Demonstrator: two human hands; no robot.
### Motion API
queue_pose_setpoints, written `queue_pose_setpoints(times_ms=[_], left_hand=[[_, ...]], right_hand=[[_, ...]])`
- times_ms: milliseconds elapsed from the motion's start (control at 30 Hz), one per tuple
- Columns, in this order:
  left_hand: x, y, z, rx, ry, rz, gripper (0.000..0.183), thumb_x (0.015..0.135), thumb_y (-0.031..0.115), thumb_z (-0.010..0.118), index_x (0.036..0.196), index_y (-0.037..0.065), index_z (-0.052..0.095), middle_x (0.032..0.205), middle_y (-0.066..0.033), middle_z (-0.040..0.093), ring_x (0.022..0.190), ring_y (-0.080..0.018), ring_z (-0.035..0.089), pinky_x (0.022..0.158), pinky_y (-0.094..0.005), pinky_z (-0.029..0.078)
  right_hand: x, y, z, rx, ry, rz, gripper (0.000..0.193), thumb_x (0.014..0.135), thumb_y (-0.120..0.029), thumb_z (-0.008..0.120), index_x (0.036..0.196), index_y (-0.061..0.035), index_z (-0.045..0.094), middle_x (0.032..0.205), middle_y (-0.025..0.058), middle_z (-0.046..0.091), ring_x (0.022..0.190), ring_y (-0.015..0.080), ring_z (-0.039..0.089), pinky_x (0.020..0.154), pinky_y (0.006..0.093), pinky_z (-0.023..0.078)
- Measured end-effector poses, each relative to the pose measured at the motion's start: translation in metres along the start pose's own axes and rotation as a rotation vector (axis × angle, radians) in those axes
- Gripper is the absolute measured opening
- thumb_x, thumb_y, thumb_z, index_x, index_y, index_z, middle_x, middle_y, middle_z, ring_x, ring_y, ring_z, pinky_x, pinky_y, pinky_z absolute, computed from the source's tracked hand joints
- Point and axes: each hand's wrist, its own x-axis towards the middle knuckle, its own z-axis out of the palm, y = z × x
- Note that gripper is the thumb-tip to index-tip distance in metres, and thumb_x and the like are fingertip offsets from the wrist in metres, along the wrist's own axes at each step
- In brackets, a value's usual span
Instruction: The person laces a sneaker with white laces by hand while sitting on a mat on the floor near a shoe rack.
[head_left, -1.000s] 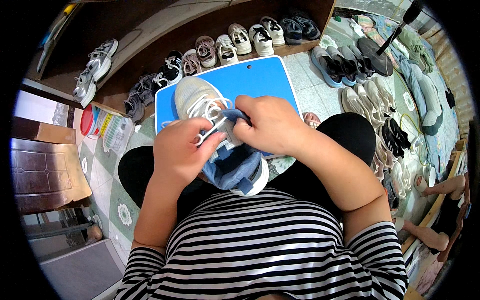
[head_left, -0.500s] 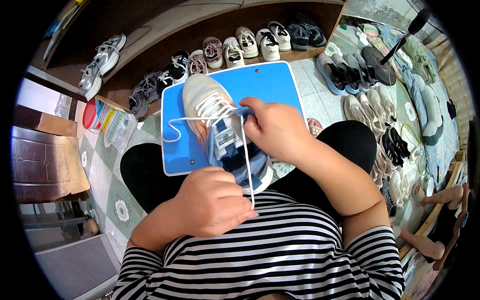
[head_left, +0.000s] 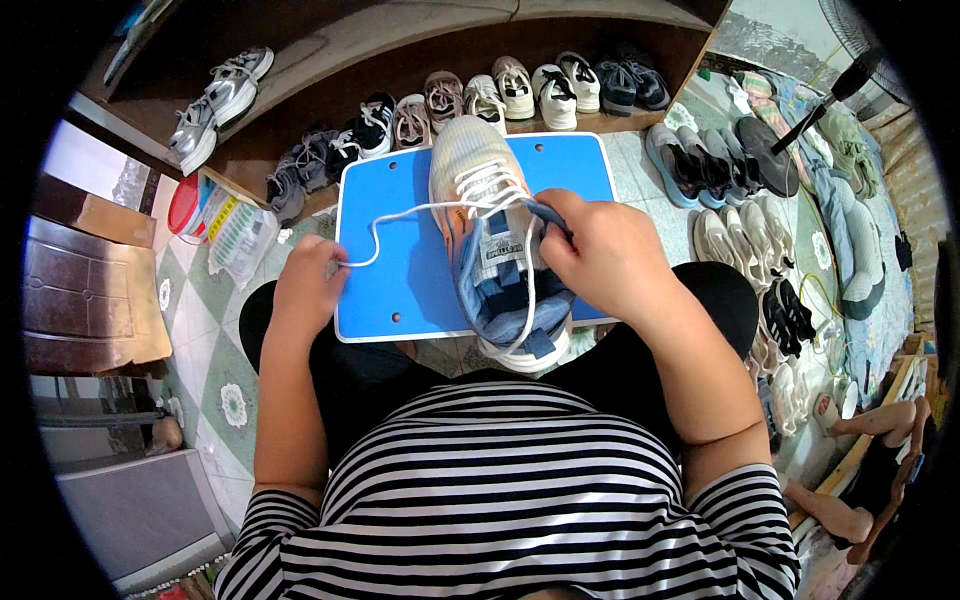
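The left hand [head_left: 308, 285], now out left, is pinching a white lace [head_left: 400, 222]; the right hand [head_left: 600, 255] is gripping the sneaker [head_left: 495, 240] on the blue board [head_left: 400, 290].

The sneaker [head_left: 497, 240] looked like soft knitted mesh cloth with a woven white lace [head_left: 400, 215], resting on a smooth, faintly glossy blue plastic board [head_left: 400, 290]. The shelf [head_left: 330, 75] behind appeared to be matt brown wood (dull, unpolished), and the floor tiles [head_left: 205, 350] were smooth.

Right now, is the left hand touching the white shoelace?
Touching. The head view shows the left hand pinching the white shoelace, which runs taut from its fingers to the sneaker.
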Motion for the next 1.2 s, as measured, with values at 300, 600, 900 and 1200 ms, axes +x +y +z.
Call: queue_pose_setpoints(times_ms=[300, 600, 900, 1200], left_hand=[[0.014, 0.043, -0.022, -1.468, -0.097, -0.475, 0.010, 0.091, 0.011, 0.056, 0.093, 0.002, 0.053, 0.077, -0.0050, 0.057, 0.062, -0.0106, 0.055, 0.052, -0.0220, 0.044], [0.041, 0.106, -0.024, -1.711, 0.027, -0.161, 0.012, 0.092, 0.010, 0.055, 0.100, 0.002, 0.051, 0.081, -0.0062, 0.059, 0.066, -0.0112, 0.058, 0.055, -0.0217, 0.046], [0.044, 0.108, -0.010, -1.790, 0.078, -0.151, 0.013, 0.094, 0.015, 0.053, 0.100, 0.004, 0.049, 0.088, -0.0097, 0.058, 0.076, -0.0136, 0.056, 0.062, -0.0231, 0.045], [0.045, 0.101, -0.001, -1.815, 0.032, -0.015, 0.011, 0.086, 0.006, 0.063, 0.093, 0.003, 0.054, 0.099, -0.0073, 0.053, 0.092, -0.0126, 0.052, 0.079, -0.0237, 0.042]], right_hand=[[0.013, 0.002, -0.006, 0.041, 0.452, -0.301, 0.030, 0.074, -0.030, 0.069, 0.092, -0.0065, 0.064, 0.071, 0.0100, 0.062, 0.067, 0.0309, 0.059, 0.061, 0.0380, 0.047], [0.024, -0.020, 0.017, 0.458, 0.116, -0.561, 0.019, 0.066, -0.016, 0.076, 0.079, -0.0070, 0.066, 0.074, 0.0052, 0.059, 0.067, 0.0237, 0.055, 0.068, 0.0336, 0.040], [0.034, -0.027, 0.017, 0.635, -0.027, -0.446, 0.017, 0.066, -0.014, 0.076, 0.076, -0.0078, 0.063, 0.067, 0.0047, 0.058, 0.065, 0.0234, 0.057, 0.066, 0.0343, 0.042], [0.040, -0.025, 0.016, 0.768, 0.038, -0.239, 0.010, 0.074, -0.004, 0.073, 0.077, -0.0015, 0.064, 0.073, 0.0057, 0.061, 0.063, 0.0131, 0.055, 0.057, 0.0247, 0.044]])
